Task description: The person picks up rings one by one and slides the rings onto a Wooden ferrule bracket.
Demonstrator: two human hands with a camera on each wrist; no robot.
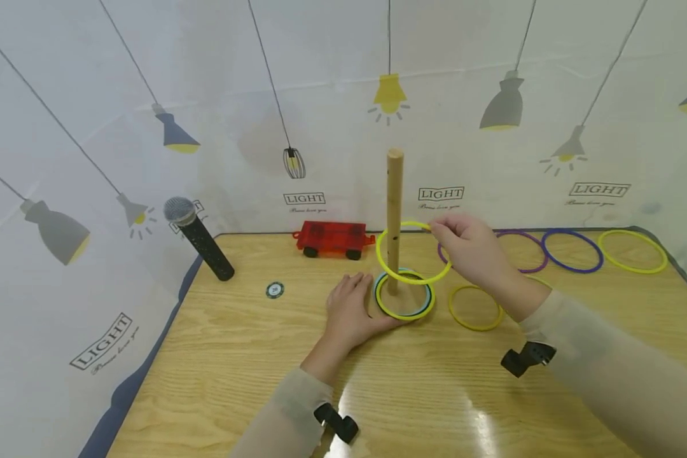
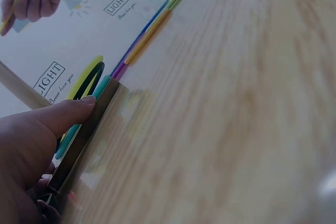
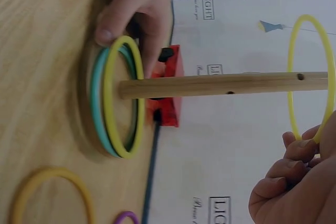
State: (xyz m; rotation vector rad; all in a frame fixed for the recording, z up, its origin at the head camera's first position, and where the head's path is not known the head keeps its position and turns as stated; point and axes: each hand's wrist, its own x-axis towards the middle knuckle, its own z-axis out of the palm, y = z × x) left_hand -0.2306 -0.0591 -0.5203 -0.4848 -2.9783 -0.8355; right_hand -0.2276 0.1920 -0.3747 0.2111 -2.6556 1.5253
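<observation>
A wooden post [image 1: 394, 216] stands upright on a round wooden base [image 2: 86, 140]. My left hand [image 1: 349, 312] grips the base's left edge, its thumb [image 2: 79, 109] along the near side and the fingers partly hidden. Around the post's foot lie a light blue ring [image 3: 97, 103], a dark ring [image 2: 95, 80] and a yellow ring [image 3: 108, 98], stacked. Pinched at its right edge by my right hand [image 1: 475, 251], another yellow ring [image 1: 415, 280] encircles the post above that stack, tilted and apart from the base.
Right of the stand lie loose rings, including an orange-yellow ring [image 1: 475, 328], a purple ring [image 1: 545, 254], a blue ring [image 1: 572, 271] and a yellow ring [image 1: 632, 271]. A red toy wagon [image 1: 334, 236], a poker chip [image 1: 275, 290] and a microphone [image 1: 206, 248] stand left.
</observation>
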